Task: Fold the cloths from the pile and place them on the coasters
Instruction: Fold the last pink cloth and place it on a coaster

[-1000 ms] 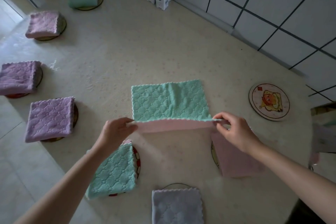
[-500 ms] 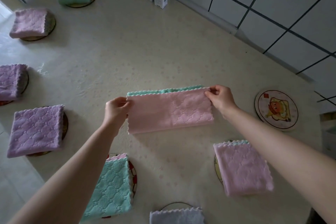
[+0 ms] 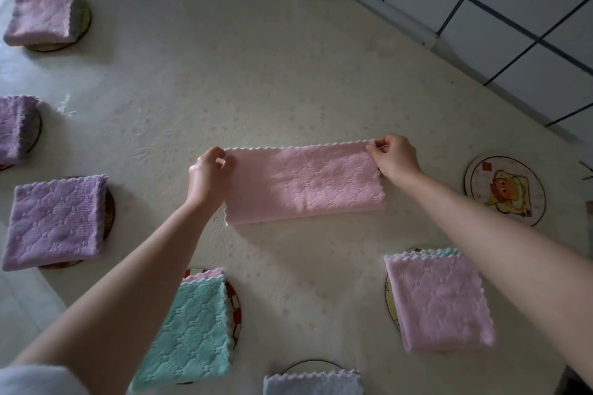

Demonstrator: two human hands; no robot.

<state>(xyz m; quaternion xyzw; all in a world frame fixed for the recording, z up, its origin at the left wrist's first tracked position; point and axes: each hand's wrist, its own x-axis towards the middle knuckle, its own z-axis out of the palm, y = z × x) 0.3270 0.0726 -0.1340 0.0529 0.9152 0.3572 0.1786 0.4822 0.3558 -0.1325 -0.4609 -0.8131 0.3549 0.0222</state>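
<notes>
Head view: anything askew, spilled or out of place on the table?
Nothing spilled or damaged. The nearest purple cloth sits off-centre, overhanging its coaster to the left; the teal cloth does likewise. The cartoon coaster is bare.

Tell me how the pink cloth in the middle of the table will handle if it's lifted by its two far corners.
Probably floppy: the pink cloth lies flat, folded over on itself, so it would likely sag between the left hand and right hand. Likely light, since fingertip pinches at the corners seem enough. Its quilted surface probably won't slip easily.
</notes>
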